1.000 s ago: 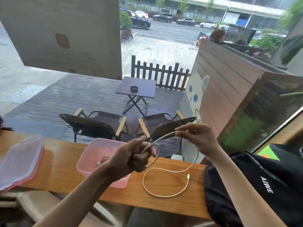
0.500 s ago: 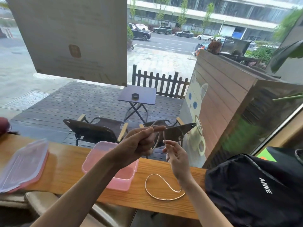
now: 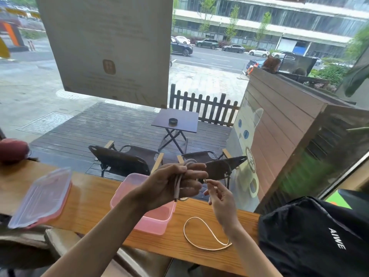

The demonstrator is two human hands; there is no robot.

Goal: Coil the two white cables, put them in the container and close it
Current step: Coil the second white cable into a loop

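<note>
White cable coiled in left hand; right hand pinches its end; black bag at 4 o'clock reads "AIWE".

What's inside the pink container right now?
The part of the container that shows holds no cable, just bare pink floor. The left hand and forearm cover its middle and near side, so those stay unseen.

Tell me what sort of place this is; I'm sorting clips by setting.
Probably a café window seat: a narrow wooden counter runs along a big street-facing window, with a folding table and chairs on the deck outside, and a cat-with-cup picture on the wooden wall.
</note>
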